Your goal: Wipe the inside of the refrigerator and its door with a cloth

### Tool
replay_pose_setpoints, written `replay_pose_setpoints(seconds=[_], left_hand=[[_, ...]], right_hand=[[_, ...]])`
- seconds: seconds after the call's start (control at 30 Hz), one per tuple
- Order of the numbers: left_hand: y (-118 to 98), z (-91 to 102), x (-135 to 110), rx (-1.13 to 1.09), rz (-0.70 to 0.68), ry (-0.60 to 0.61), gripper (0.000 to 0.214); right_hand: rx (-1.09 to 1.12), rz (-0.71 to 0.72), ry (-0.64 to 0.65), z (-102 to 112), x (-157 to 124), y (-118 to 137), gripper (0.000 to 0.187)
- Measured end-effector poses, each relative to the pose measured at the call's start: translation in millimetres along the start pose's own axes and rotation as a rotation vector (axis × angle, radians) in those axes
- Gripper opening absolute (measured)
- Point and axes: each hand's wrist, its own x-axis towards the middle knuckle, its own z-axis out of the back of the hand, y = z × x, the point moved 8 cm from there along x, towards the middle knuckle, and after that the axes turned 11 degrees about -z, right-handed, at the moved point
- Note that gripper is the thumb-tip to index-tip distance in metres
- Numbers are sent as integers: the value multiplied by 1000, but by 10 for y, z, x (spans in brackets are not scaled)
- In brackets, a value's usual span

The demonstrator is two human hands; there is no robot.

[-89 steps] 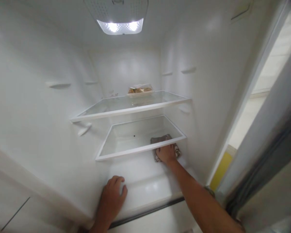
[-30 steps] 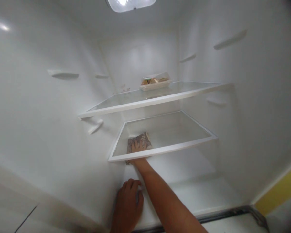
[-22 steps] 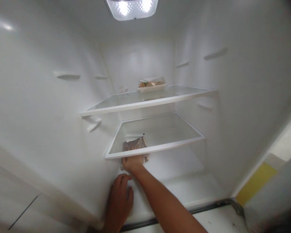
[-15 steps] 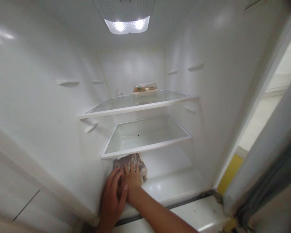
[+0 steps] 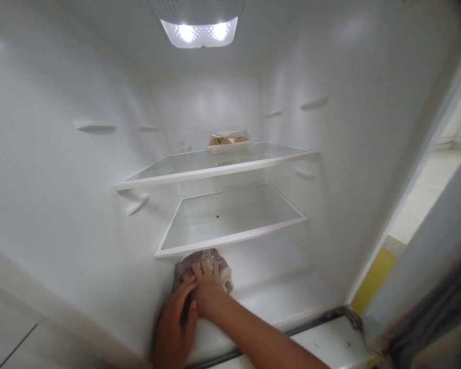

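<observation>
A bunched brown-and-white patterned cloth [image 5: 182, 267] lies on the refrigerator's floor by the left wall, under the front edge of the lower shelf. My right hand [image 5: 208, 289] presses over its top, fingers somewhat apart and bent onto the fabric. From the near left side my left hand [image 5: 174, 320] cups the cloth, its thumb apart from the fingers and a dark bit of fabric between them. The left fingertips touch or nearly touch the right hand. Under both palms, part of the cloth is hidden.
Above are a lower glass shelf [image 5: 230, 240] and an upper glass shelf [image 5: 215, 173]. A clear-wrapped food tray [image 5: 228, 146] rests on the upper one. Shelf supports [image 5: 96, 127] jut from the side walls. A lamp [image 5: 202, 33] glows overhead; the door [image 5: 426, 266] stands at the right.
Both hands and the cloth have shifted slightly left in the picture. The view has also moved a little, with the shelves appearing marginally larger.
</observation>
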Motion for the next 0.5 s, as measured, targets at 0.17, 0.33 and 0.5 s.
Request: replay_pose_setpoints(seconds=[0.17,0.33,0.5], left_hand=[[-60,-68,-49,138,-70,57,34],[-91,-100,-95,159,-68,121,35],[-69,-79,-92,167,-36,91,34]], right_hand=[[27,-101,-232,233,783,-187,64],[13,-162,-306,421,1217,-518,68],[23,-181,-335,441,1172,-615,62]])
